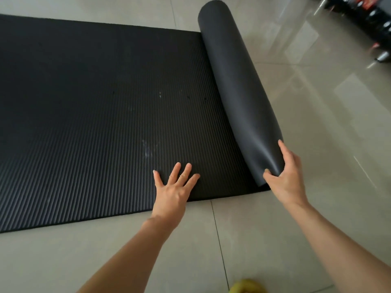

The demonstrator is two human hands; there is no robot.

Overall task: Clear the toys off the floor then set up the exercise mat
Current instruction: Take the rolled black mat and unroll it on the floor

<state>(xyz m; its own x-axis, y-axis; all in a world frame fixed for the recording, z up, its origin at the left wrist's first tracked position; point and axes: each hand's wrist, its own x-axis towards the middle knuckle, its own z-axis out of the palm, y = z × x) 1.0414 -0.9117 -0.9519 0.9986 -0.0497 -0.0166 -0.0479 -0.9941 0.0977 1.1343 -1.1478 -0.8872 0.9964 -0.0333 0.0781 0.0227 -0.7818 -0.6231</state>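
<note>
Tiled floor (317,123): ribbed black mat (95,123), half-unrolled.

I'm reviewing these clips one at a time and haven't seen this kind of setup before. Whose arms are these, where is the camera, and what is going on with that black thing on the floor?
There is no machine here: these are a person's two bare arms, filmed by one wide-angle camera worn on their head, looking forward and down. On the glossy beige tiled floor lies a black ribbed foam exercise mat, mostly unrolled; the rest is a smooth black roll at its right end. The left hand rests flat, fingers spread, on the mat's near edge. The right hand grips the near end of the roll, thumb and fingers wrapped around it. A blurred yellow object sits at the bottom edge; I cannot tell what it is. Dark items stand at top right, unclear.
</note>
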